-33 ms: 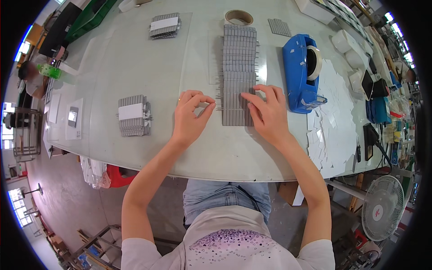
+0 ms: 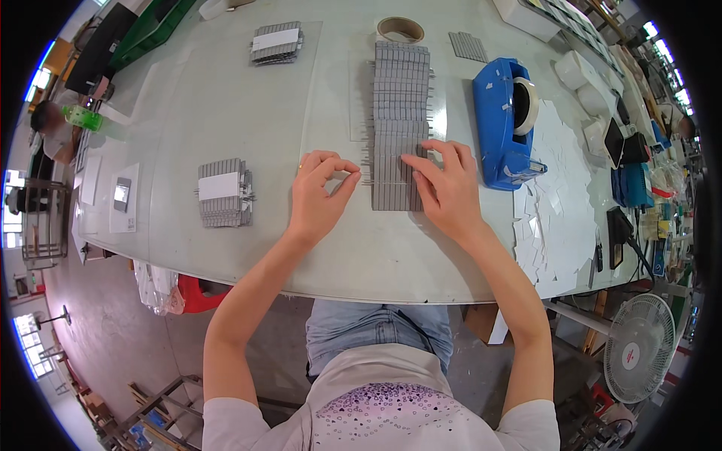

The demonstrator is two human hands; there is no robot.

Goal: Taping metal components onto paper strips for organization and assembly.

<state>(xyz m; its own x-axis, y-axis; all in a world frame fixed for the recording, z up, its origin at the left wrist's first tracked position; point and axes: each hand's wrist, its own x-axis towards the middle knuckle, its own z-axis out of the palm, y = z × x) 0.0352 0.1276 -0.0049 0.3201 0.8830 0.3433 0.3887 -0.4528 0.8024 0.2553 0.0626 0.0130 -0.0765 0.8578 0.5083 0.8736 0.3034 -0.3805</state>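
A person sits at a pale grey-white worktable (image 2: 226, 98). The left hand (image 2: 320, 192) rests just beside the lower end of a long row of small grey ribbed plastic parts (image 2: 398, 113), fingertips curled toward it. The right hand (image 2: 447, 188) lies flat on that row's lower right edge. To the right stands a blue plastic tape dispenser (image 2: 500, 124) with a white roll. A banded grey bundle of the same parts (image 2: 222, 192) lies left, another similar bundle (image 2: 276, 42) farther away. White paper scraps (image 2: 560, 203) litter the right side.
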